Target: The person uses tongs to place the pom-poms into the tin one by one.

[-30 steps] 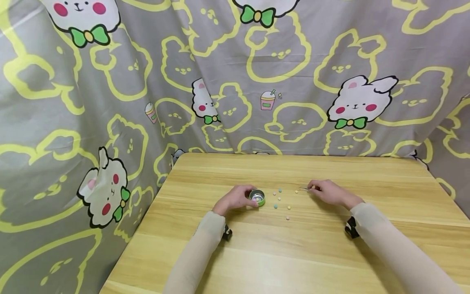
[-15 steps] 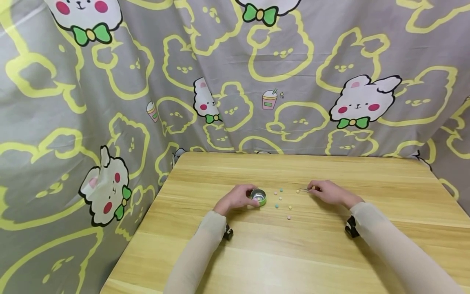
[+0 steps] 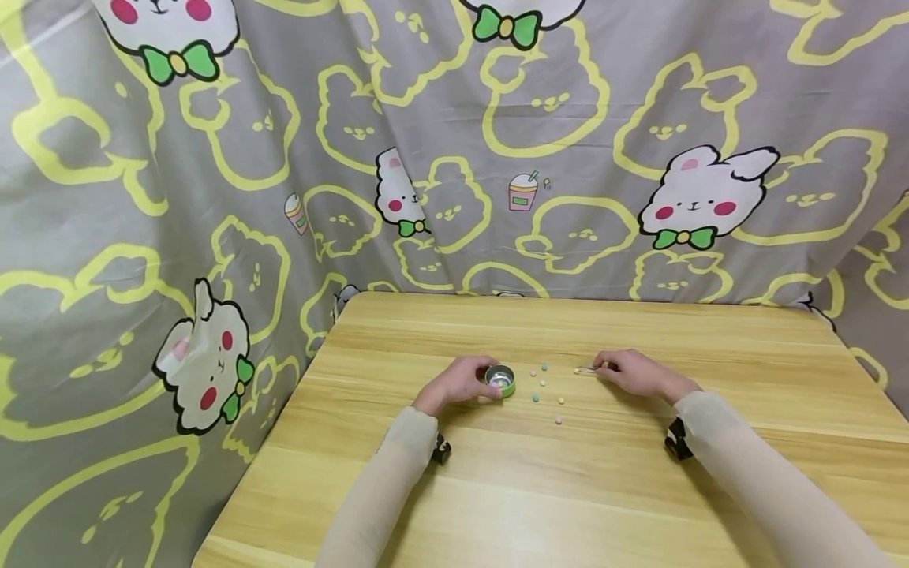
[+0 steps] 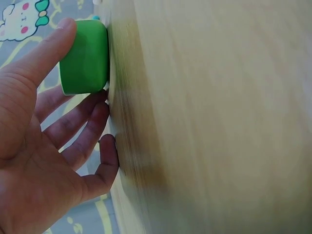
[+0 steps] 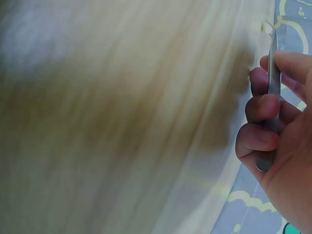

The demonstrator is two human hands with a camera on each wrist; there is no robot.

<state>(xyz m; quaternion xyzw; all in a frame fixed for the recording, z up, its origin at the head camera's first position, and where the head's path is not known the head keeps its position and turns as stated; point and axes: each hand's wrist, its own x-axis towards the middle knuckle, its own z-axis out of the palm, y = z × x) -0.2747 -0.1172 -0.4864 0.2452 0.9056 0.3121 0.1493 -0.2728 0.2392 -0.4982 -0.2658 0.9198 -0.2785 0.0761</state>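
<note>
My left hand [image 3: 460, 381] holds a small round tin [image 4: 85, 58], green outside and silvery inside, thumb on one side and fingers on the other. The tin stands upright on the table, and a few small pale things lie inside it. In my right hand [image 3: 635, 372] is a pair of metal tweezers [image 5: 274, 83], gripped between thumb and curled fingers. Their tips are at a small yellow bead [image 3: 577, 371]; whether they pinch it is too small to tell. Between the hands lie several loose beads, among them a blue bead [image 3: 536, 398] and a pink bead [image 3: 558, 420].
The wooden table [image 3: 497, 489] reaches to a grey curtain [image 3: 440, 95] with yellow outlines and cartoon animals, hung behind it and along the left. A dark strap or device [image 3: 678, 439] is at the right wrist, and a similar one [image 3: 441, 450] at the left.
The tweezers' tips have come slightly left and down to the yellow bead. My left hand and the tin keep their place; the whole head view has shifted a little.
</note>
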